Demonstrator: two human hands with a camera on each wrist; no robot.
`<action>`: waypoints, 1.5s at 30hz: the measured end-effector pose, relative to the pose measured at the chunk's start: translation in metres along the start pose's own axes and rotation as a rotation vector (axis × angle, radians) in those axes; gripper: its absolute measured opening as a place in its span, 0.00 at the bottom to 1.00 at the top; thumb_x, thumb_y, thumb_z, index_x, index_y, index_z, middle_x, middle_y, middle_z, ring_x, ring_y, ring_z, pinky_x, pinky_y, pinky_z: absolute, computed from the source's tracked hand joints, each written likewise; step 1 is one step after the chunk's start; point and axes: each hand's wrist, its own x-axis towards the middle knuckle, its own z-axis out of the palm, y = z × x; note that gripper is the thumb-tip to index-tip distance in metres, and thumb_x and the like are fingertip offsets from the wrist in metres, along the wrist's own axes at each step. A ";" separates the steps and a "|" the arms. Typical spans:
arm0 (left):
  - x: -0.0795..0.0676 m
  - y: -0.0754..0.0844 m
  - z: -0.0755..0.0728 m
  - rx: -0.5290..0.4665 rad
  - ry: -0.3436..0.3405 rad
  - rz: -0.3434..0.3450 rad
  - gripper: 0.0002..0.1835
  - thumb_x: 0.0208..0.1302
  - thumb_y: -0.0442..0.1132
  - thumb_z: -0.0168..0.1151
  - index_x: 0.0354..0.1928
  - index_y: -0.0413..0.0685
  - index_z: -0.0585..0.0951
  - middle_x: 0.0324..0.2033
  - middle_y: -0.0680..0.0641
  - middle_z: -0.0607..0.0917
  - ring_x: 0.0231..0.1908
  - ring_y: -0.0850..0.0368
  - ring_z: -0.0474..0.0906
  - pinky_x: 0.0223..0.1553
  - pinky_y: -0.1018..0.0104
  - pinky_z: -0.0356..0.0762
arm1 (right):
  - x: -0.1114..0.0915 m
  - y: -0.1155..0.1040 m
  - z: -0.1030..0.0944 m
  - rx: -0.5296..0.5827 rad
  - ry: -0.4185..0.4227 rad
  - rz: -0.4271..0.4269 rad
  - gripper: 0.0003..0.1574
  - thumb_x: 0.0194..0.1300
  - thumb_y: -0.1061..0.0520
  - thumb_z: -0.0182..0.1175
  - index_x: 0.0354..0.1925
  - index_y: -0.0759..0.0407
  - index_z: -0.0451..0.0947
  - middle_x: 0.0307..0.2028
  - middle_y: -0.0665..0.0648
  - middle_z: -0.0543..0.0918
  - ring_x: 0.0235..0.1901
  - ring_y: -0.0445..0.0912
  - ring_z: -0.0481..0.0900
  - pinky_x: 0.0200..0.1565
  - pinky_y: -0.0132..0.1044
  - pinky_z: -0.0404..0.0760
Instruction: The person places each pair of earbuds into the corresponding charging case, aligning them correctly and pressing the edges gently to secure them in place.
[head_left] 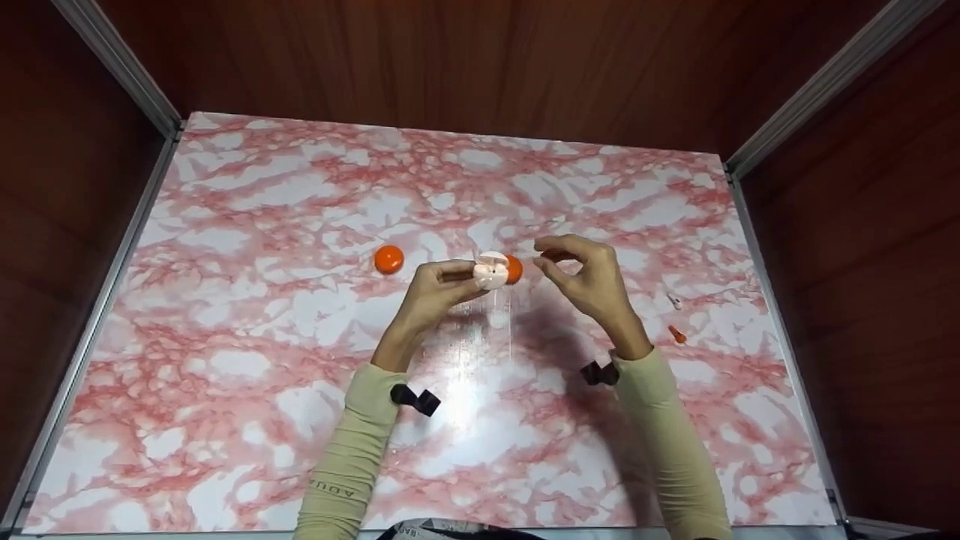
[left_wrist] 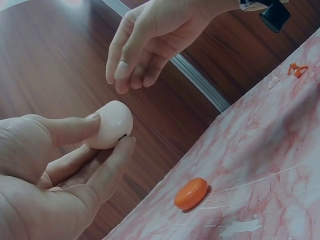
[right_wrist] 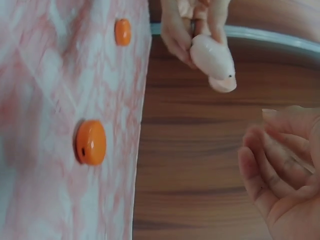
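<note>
A pale pinkish-white round earbud case is pinched between the thumb and fingers of my left hand, raised above the table. Its lid stands open in the head view, and the right wrist view shows the raised lid too. My right hand hovers to the right of the case, apart from it. Its fingers curve loosely and hold nothing; a gap shows between thumb and fingertips. One orange round case lies on the table, partly hidden behind the white one. Another orange case lies farther left.
Orange earbuds and a white earbud lie at the right side of the table. The tabletop has a red and white marbled pattern. Brown wood-like panels with metal edge rails enclose its back and sides.
</note>
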 end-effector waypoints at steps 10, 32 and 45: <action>-0.002 -0.003 -0.003 0.049 -0.020 0.049 0.21 0.64 0.24 0.71 0.58 0.25 0.82 0.51 0.35 0.90 0.48 0.56 0.90 0.54 0.65 0.91 | -0.022 0.018 -0.018 -0.053 0.029 0.085 0.24 0.68 0.62 0.72 0.60 0.65 0.84 0.57 0.64 0.89 0.56 0.58 0.89 0.60 0.46 0.88; -0.003 0.000 -0.005 0.114 -0.007 0.067 0.18 0.65 0.27 0.71 0.57 0.30 0.85 0.50 0.35 0.90 0.47 0.56 0.90 0.54 0.64 0.91 | -0.064 0.070 -0.090 -0.443 0.070 0.126 0.28 0.68 0.60 0.72 0.64 0.60 0.82 0.59 0.68 0.86 0.16 0.44 0.73 0.33 0.24 0.70; -0.001 -0.002 -0.002 0.082 -0.052 0.098 0.20 0.65 0.27 0.71 0.59 0.28 0.84 0.53 0.32 0.89 0.49 0.55 0.90 0.55 0.63 0.90 | -0.080 0.112 -0.124 -0.570 0.037 0.156 0.25 0.65 0.66 0.71 0.60 0.68 0.84 0.43 0.74 0.90 0.13 0.30 0.49 0.23 0.33 0.61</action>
